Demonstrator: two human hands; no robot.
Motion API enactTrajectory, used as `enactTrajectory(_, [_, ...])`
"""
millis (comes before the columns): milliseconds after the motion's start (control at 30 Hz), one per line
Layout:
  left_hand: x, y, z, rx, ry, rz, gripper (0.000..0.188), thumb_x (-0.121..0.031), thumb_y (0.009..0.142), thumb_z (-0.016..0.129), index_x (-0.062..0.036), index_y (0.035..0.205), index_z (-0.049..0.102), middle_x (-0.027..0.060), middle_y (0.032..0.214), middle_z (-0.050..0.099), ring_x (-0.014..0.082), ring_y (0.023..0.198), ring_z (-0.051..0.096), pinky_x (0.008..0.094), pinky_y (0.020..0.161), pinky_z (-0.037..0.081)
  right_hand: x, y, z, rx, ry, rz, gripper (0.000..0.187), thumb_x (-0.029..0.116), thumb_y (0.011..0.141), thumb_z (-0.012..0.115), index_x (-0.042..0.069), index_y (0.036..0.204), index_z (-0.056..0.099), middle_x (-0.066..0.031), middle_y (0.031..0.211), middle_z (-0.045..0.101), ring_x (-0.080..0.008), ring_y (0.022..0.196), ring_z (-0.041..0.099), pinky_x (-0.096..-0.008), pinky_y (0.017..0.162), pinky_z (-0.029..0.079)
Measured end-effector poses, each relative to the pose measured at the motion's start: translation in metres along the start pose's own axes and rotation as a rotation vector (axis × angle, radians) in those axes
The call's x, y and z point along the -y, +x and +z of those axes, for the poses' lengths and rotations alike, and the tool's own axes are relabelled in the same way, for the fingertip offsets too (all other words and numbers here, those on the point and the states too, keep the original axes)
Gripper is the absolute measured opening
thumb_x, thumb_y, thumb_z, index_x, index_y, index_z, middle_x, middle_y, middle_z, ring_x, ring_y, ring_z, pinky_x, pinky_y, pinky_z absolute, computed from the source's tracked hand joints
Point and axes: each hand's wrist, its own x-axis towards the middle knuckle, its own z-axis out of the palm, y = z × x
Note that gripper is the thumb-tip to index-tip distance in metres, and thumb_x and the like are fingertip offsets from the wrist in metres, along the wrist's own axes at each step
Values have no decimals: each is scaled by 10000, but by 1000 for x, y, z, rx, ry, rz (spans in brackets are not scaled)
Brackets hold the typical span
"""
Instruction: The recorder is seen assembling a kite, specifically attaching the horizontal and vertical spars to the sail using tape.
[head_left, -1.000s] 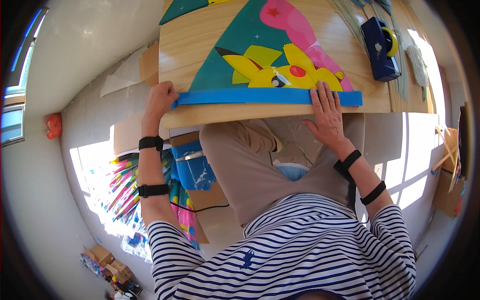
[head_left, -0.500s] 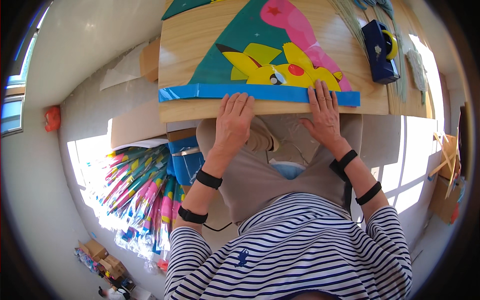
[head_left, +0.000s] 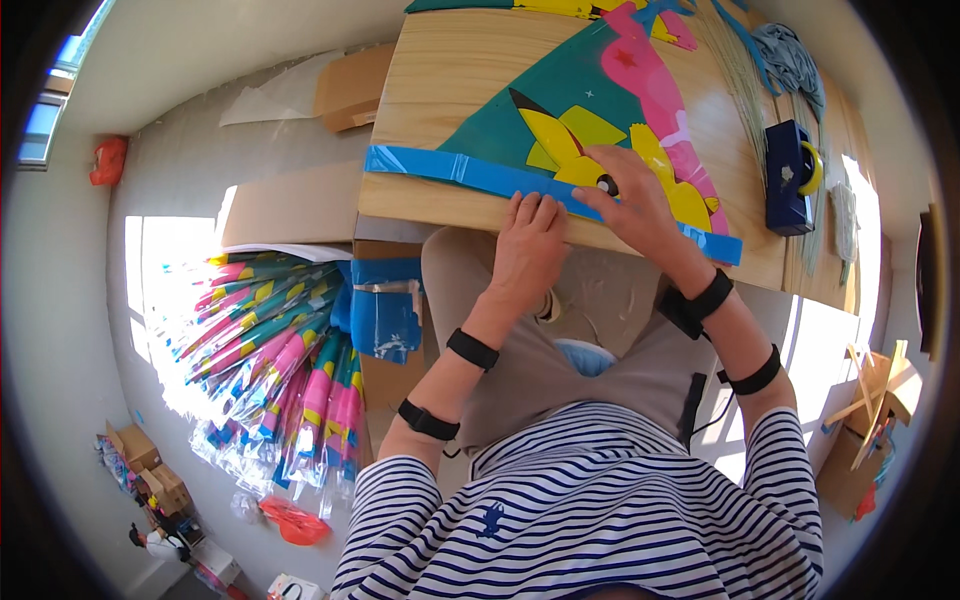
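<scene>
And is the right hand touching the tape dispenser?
No, the navy tape dispenser stands on the wooden table, apart from the right hand.

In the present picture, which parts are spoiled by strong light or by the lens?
Head view: sunlight bleaches the left side of the wrapped bundles; pale glints mark the blue strip; the fisheye lens curves the left wall and leaves the corners black.

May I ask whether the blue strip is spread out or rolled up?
Spread out: the blue strip runs lengthwise along one edge of the green sheet.
</scene>
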Motion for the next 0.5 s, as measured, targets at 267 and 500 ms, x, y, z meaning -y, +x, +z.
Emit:
enactTrajectory(267, [7,-5,-2,-35,-310,-71,446,-49,752,700,-22,1196,703,175,1307,621,402,1331,489,525,1154,372,68,104,126,254,-444,-207,569,333,667,889,37,1101,671,-154,1132,624,-346,1127,579,-466,867,494])
enactTrajectory(500, [5,3,-4,-218,-232,35,452,-16,718,703,-17,1169,674,168,1201,639,394,1209,561,492,1096,429,52,120,126,374,-93,119,572,114,639,847,28,1178,676,-171,1127,666,-369,1106,604,-439,892,491])
